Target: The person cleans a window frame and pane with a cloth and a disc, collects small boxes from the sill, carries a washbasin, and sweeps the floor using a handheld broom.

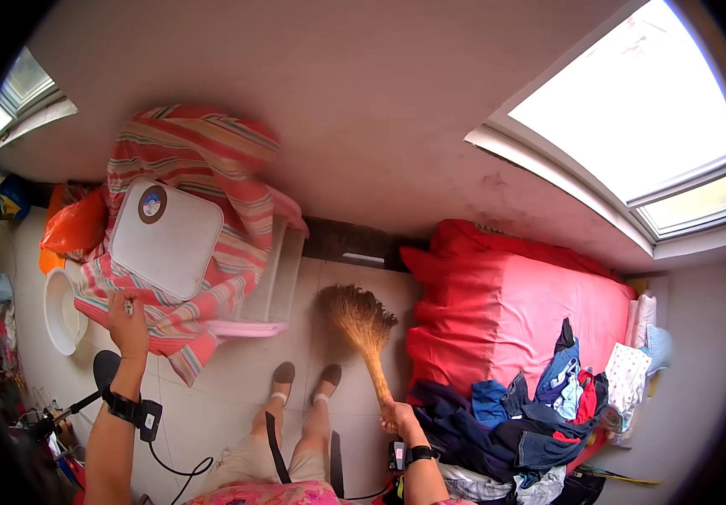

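Your right hand (396,418) was closed around the narrow handle end of a straw broom (369,341), with your fingers wrapped about it. The broom slanted up and away from you over the pale tiled floor (384,286), its fanned bristles pointing towards the wall (329,109). It lay between the pink-rimmed plastic container (283,282) and the mound under the red cover (539,295), touching neither; whether the bristle tips pressed on the tiles could not be told. Your brown shoes (283,373) stood side by side just to the left of the broom.

Your left hand (130,320) was up at the lower edge of a red striped cloth (245,244), its fingers bent inwards; whether they pinched the fabric or only rested near it, you could not tell from this view. The cloth was draped in loose folds over the container, and a white round-cornered panel (169,244) with a round emblem lay on top of it. An orange plastic bag (75,223) sat beside the cloth on the far left, with a white basin (61,313) just below.

On your right, a heap of clothes (523,425), mostly dark blue with some red and light blue, spilled over the near side of the red cover. A bright window (624,109) showed in the wall above it.
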`<action>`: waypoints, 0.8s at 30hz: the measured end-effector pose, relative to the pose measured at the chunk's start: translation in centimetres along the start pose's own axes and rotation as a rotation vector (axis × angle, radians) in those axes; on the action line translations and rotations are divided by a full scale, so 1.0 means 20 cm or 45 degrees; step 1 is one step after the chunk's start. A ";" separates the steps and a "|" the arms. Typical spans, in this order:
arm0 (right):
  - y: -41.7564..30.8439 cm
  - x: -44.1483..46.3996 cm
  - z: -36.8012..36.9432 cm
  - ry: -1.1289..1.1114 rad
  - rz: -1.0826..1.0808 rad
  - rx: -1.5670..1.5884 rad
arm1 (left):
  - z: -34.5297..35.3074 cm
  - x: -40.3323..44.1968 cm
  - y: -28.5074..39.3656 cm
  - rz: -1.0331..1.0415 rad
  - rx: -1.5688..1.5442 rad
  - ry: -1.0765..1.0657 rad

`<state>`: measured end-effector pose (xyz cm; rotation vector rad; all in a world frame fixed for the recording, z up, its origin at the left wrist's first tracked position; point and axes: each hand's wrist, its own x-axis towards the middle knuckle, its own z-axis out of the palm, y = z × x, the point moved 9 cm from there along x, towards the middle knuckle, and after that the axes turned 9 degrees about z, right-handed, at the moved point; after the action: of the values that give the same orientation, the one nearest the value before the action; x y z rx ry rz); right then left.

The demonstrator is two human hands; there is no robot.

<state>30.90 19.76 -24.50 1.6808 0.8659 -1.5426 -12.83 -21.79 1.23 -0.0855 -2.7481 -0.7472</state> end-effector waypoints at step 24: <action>0.20 0.30 0.23 0.038 0.011 0.049 | 0.00 0.02 -0.02 0.000 0.134 0.091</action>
<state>32.17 13.84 -30.50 1.7371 0.8484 -1.5414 -13.22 -22.17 1.22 -0.0360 -2.7129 -0.5929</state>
